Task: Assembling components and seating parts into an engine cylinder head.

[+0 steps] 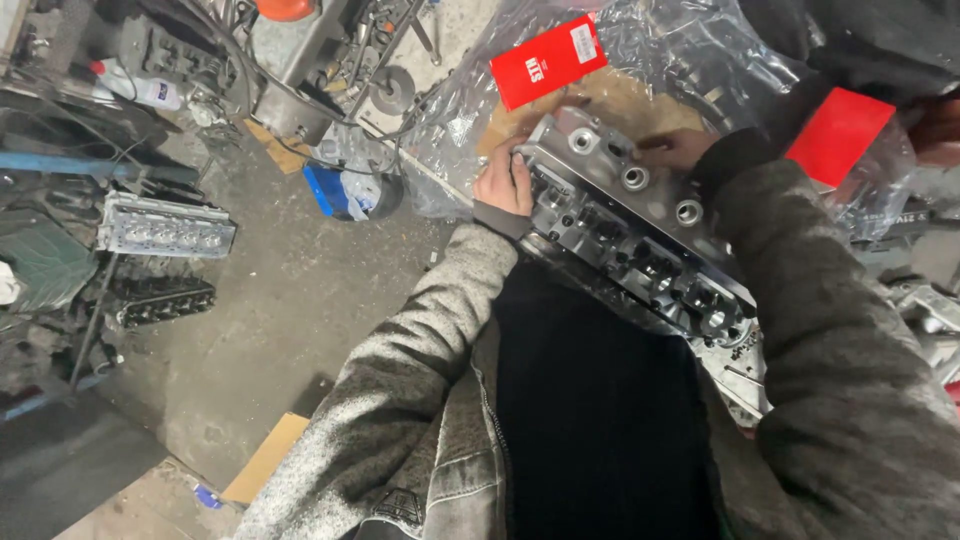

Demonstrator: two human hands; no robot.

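**Cylinder head held at both ends over crinkled plastic — slip risk noted**

A bare aluminium cylinder head [635, 235] is seen lifted or steadied close in front of the torso, tilted, above a cardboard sheet [610, 105] covered by clear plastic wrap [690, 45]. The left hand [503, 183] is curled around the near end of the casting, fingers grasping its edge. The right hand [680, 148] is pressed against the far side; only part of it shows, so its finger state cannot be told.

Judged risks: the load is heavy and held at the edges, so a slip on the plastic could drop it onto the concrete floor [270, 300]. Fingers could be pinched under the casting. A red box [547, 62] lying beside it could be knocked off.
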